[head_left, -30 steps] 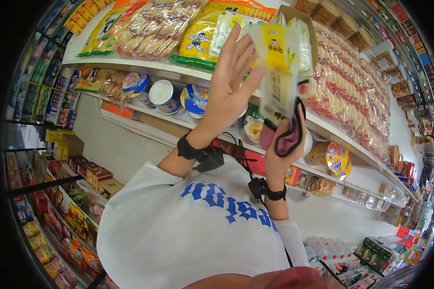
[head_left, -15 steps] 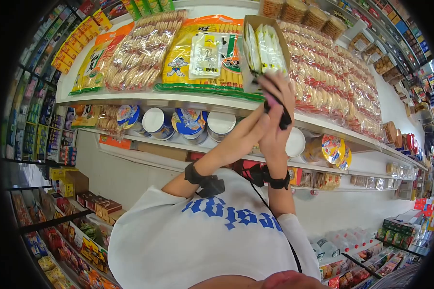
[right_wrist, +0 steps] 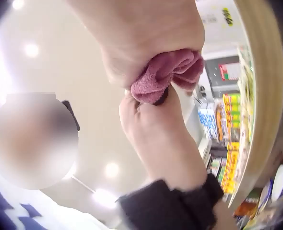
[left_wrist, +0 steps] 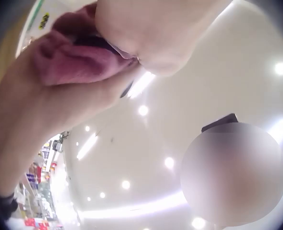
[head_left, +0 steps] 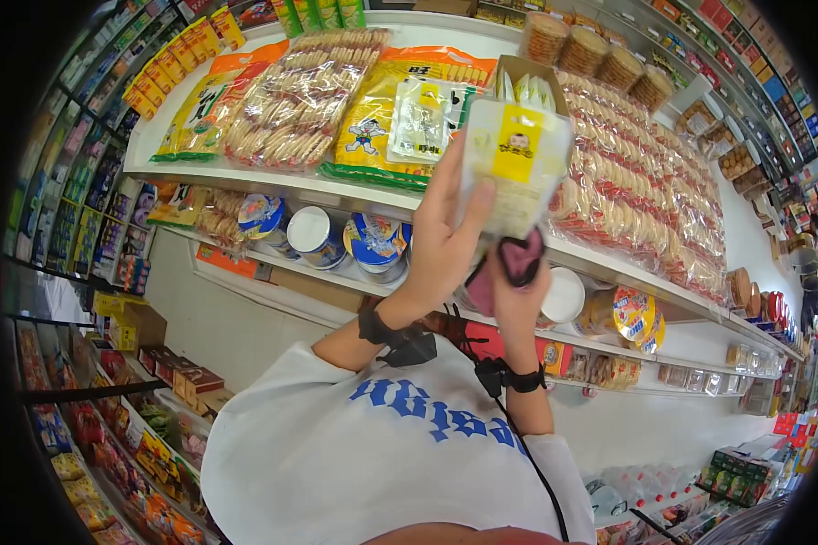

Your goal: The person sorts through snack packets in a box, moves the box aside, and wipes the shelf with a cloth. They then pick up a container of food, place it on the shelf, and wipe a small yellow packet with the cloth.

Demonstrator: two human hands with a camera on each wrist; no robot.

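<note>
My left hand holds a whitish plastic packet with a yellow label and a cartoon face, the thumb across its front and the fingers largely hidden behind it. Below the packet, my right hand grips a bunched pink cloth with black trim. The cloth sits right at the packet's lower edge. In the right wrist view the pink cloth shows a fuzzy surface between the two hands. An open cardboard box of similar packets stands just behind the held one.
The white shelf carries a yellow snack bag with another packet lying on it, and bags of round crackers at right. Tubs line the lower shelf. A white shelf edge runs under the hands.
The hands came together low before the box, then rose with the packet facing up. My left hand, open at first, now holds the packet. The cloth stays in my right hand.
</note>
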